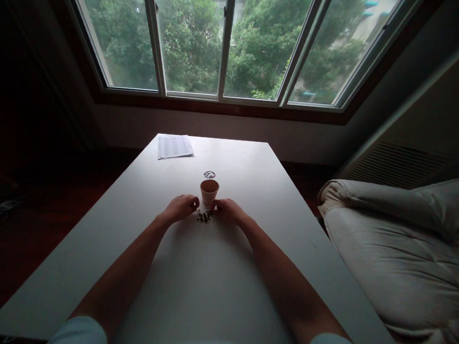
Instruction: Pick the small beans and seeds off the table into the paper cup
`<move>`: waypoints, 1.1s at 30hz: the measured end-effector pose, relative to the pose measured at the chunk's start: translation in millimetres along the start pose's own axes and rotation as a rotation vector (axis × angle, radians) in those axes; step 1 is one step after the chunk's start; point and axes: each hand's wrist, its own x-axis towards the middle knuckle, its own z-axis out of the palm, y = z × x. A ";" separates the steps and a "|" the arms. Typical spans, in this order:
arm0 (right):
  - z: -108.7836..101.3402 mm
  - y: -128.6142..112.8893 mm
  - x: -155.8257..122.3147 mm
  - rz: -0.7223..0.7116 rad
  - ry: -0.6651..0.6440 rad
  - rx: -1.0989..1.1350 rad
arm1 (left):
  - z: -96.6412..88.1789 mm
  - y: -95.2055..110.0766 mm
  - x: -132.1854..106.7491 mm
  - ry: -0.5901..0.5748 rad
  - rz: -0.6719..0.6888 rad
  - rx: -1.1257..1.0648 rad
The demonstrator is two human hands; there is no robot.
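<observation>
A light brown paper cup (209,190) stands upright on the white table, its mouth facing up. Just in front of it lies a small loose heap of dark, bean-like bits (204,217), too small to name for sure. My left hand (181,208) rests at the left of the cup and heap, thumb and fingers curled together in a pinch. On the other side, my right hand (228,211) is close by the cup's base, its fingertips likewise pinched near the heap. Whatever either hand holds is too small or hidden to make out.
The white table (212,292) stretches toward a window. Behind the cup lies a small dark-rimmed round thing (209,174). Printed sheets of paper (175,147) lie at the far left of the table. A pale padded seat (390,253) stands along the right.
</observation>
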 end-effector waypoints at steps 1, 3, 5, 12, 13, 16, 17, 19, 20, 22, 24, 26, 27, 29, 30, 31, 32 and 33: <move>0.4 0.5 -0.1 -0.004 0.000 0.007 | -0.7 -1.1 -0.5 0.003 -0.001 0.011; 1.4 1.9 -0.1 -0.011 -0.002 0.020 | -0.3 -4.3 -1.0 -0.006 -0.001 0.019; 2.8 3.9 -0.1 -0.010 -0.004 0.030 | 1.7 -7.5 -1.0 -0.026 0.001 0.018; 6.2 9.2 1.0 -0.010 -0.001 0.062 | 8.3 -10.3 -0.8 0.005 -0.013 0.049; 6.4 9.4 1.2 -0.015 0.004 0.070 | 8.3 -10.2 -0.8 0.010 -0.014 0.051; 6.5 9.8 1.1 -0.015 0.028 0.102 | 7.6 -9.9 -0.4 0.022 -0.017 0.052; 6.5 10.0 0.9 -0.010 0.031 0.117 | 7.4 -9.9 -0.2 0.027 -0.021 0.049; 6.4 10.4 0.5 0.005 0.036 0.148 | 7.2 -10.0 0.1 0.040 -0.033 0.032; 6.4 10.8 0.3 0.009 0.039 0.165 | 7.2 -10.1 0.2 0.048 -0.041 0.020; 6.3 11.8 0.3 0.015 0.048 0.198 | 7.2 -10.7 0.6 0.078 -0.060 -0.010; 6.3 13.7 0.9 0.021 0.058 0.231 | 6.3 -11.7 1.8 0.125 -0.064 -0.060; 6.6 16.5 1.9 0.026 0.068 0.271 | 4.4 -12.7 4.5 0.181 -0.067 -0.149; 6.9 18.2 2.5 0.028 0.076 0.295 | 3.0 -12.9 6.6 0.216 -0.076 -0.205; 7.6 21.8 3.4 0.031 0.094 0.343 | -0.1 -11.6 12.0 0.294 -0.108 -0.320; 8.1 23.4 3.6 0.034 0.105 0.361 | -1.5 -10.0 15.1 0.334 -0.125 -0.374; 8.7 24.8 3.7 0.038 0.113 0.372 | -2.6 -7.7 18.4 0.370 -0.134 -0.425; 9.4 25.9 3.6 0.040 0.123 0.377 | -3.2 -4.7 21.8 0.399 -0.136 -0.476; 10.3 26.7 3.3 0.041 0.129 0.378 | -3.1 -1.4 25.2 0.421 -0.133 -0.527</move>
